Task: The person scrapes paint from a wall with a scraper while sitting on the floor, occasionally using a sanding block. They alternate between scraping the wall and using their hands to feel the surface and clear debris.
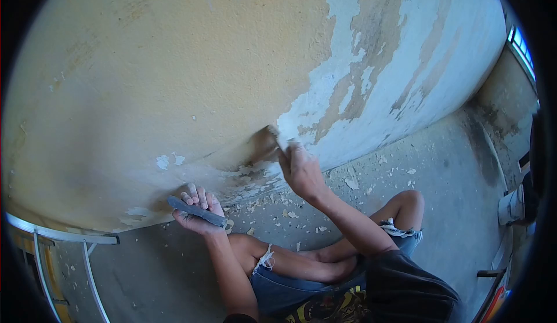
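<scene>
My right hand (pixel 303 172) is closed round the handle of a scraper (pixel 278 138), whose blade meets the wall (pixel 243 79) where yellow paint borders a pale blue-white area. Lower and to the left, my left hand (pixel 200 211) holds a dark grey flat block (pixel 197 211) across the palm, close to the bottom of the wall. Its fingers are bent up behind the block. Peeled patches and loose paint edges show on the wall around the scraper.
Paint flakes (pixel 351 182) lie on the grey floor (pixel 447 207) along the wall's foot. A metal frame (pixel 64 236) stands at lower left. At the right edge are a white bucket (pixel 511 208) and a window (pixel 522 50). My crossed legs are below my hands.
</scene>
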A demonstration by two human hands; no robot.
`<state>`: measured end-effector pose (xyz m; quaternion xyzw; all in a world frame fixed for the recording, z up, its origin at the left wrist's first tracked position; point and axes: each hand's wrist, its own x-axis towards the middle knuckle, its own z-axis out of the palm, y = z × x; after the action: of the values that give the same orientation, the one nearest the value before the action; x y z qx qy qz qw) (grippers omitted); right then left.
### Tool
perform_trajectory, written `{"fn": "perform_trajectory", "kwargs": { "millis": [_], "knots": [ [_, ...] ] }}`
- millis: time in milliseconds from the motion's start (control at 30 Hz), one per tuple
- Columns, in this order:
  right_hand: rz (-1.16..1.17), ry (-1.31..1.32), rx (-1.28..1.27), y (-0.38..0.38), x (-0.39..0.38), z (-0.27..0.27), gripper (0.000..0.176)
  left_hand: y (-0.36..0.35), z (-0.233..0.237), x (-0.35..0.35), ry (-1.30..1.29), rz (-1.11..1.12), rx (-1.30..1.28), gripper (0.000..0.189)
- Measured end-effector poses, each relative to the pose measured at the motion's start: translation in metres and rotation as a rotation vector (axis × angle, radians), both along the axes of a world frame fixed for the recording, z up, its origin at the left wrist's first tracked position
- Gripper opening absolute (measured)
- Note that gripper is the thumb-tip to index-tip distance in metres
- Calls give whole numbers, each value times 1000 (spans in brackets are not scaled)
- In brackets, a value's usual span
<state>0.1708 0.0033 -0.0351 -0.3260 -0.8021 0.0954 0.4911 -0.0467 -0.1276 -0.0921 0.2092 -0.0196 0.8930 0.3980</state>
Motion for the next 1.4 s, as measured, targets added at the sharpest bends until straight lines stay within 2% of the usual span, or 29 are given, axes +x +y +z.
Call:
{"fn": "perform_trajectory", "kwargs": {
  "millis": [33, 100, 133, 167, 233, 300, 367, 400, 433, 500, 567, 600, 633, 700, 767, 833, 900, 933, 967, 1000, 1033, 1067, 1100, 1167, 1233, 1300, 1367, 1400],
  "knots": [
    [44, -29, 133, 1, -2, 2, 24, 1, -3, -1, -5, -2, -3, 30],
    [-92, 89, -227, 5, 7, 0, 23, 4, 0, -2, -5, 2, 10, 30],
    [-135, 228, -255, 12, 7, 0, 25, 3, 3, 1, -21, 11, -2, 32],
    [-129, 225, -251, 13, 4, -2, 25, 3, 5, 4, -39, 22, -15, 34],
    [-18, -26, -25, 0, 1, 5, 24, 4, 3, 1, -23, 23, -17, 34],
    [-13, -37, 60, 4, 6, 11, 24, 6, 2, 1, -7, 20, -11, 33],
    [-125, 198, -248, 10, 9, 10, 22, 4, 2, 1, 3, -12, 10, 29],
    [-71, 186, -304, 5, 4, 10, 22, 4, 1, 0, 2, -7, 8, 29],
    [-71, -15, -156, -2, 1, 10, 23, 5, 1, -1, 18, -1, 4, 29],
    [13, -15, 71, -1, 1, 20, 21, 5, 1, 1, 40, -6, -6, 30],
    [-102, 211, -132, 12, 3, 15, 20, 6, 3, 4, 12, 3, -22, 30],
    [-76, 248, -214, 6, -1, 20, 19, 5, 3, 3, 13, 11, -21, 30],
    [-24, 189, -218, -4, -8, 21, 17, 5, 3, 3, 23, 10, -14, 30],
    [160, -142, -197, -17, -11, 16, 18, 7, 2, 6, 43, -22, -15, 31],
    [255, -182, -208, -34, -2, 13, 20, 7, 1, 6, 83, -3, -40, 30],
    [238, -72, -266, -50, 13, -5, 24, 11, 0, 6, 100, -17, -33, 31],
    [325, 110, -789, -65, 39, -21, 32, 9, 3, 12, 78, 6, -118, 35],
    [327, 117, -795, -72, 53, -30, 32, 8, 4, 15, 127, 1, -152, 34],
    [360, 160, -1006, -77, 68, -40, 35, 8, 1, 17, 132, -1, -159, 34],
    [393, 200, -1214, -81, 83, -51, 37, 9, -3, 19, 192, 56, -359, 32],
    [398, 202, -1218, -84, 96, -66, 37, 8, -4, 22, 250, 119, -559, 30],
    [401, 231, -1251, -85, 108, -83, 38, 11, 11, 40, 144, 85, -674, 28],
    [407, 255, -1286, -87, 118, -95, 40, 16, -16, 38, 245, 129, -729, 25],
    [458, 313, -1361, -92, 133, -105, 41, 29, -36, 54, 511, 274, -1005, 21],
    [412, 575, -1424, -97, 143, -119, 40, 35, -37, 75, 1012, 172, -1022, 24],
    [423, 597, -1387, -96, 146, -145, 42, 40, -48, 105, 1278, 74, -1145, 37],
    [437, 628, -1344, -95, 144, -170, 45, 39, -60, 136, 1548, 69, -1119, 44],
    [357, 631, -1329, -94, 142, -180, 49, 40, -71, 147, 1621, 57, -1153, 45]
  ]
}}
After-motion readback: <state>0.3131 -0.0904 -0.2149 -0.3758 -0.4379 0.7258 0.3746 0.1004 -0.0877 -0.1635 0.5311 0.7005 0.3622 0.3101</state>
